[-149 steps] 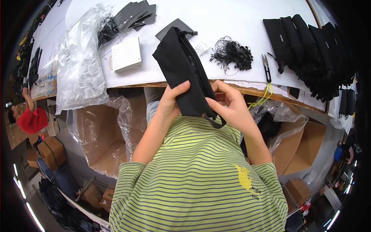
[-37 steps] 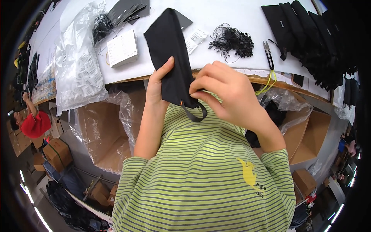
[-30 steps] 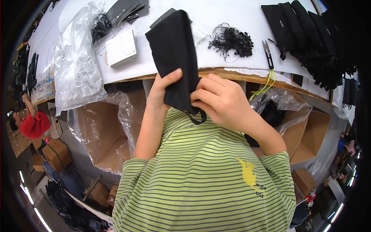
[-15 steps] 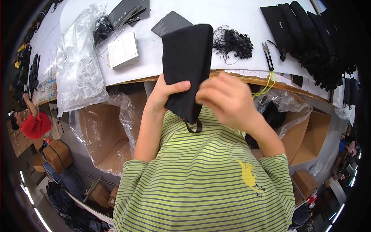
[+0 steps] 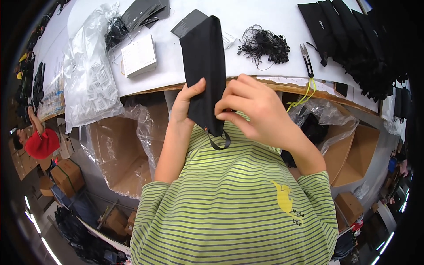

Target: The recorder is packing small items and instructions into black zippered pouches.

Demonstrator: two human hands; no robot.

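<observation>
From where I stand, a long white table [image 5: 247, 13] crosses this busy workroom, with cardboard boxes [image 5: 66, 174] stacked off to the far left and another person in red [image 5: 42, 143] near the table's far-left end. Next along, a bulging clear plastic bag [image 5: 90, 75] full of small white pieces slumps over the table's front edge. Below it, a cardboard carton [image 5: 117, 150] lined with clear plastic gapes open. Beside the bag are a black tangle [image 5: 114, 30], a fan of dark cards [image 5: 145, 13] and a neat stack of white cards [image 5: 139, 55].

In the middle is the worker in a striped green shirt [image 5: 234, 198]. The left hand [image 5: 183, 106] has its grip clamped on a black pouch [image 5: 203, 57], thumb across the front. The pouch stands tilted up before the worker, in front of the table edge, a small strap loop [image 5: 227, 140] hanging from its lower end. Partly behind its top lie a dark card [image 5: 187, 22] and a white label [image 5: 228, 39]. The right hand [image 5: 249, 106] has its grip drawn together, thumb and fingertips pinching at the pouch's right edge.

Further right sit a heap of black strings [image 5: 267, 46], then thread snips [image 5: 308, 64] with a yellow-green cord [image 5: 304, 99] trailing over the edge, and finally a row of overlapping black pouches [image 5: 344, 39].
</observation>
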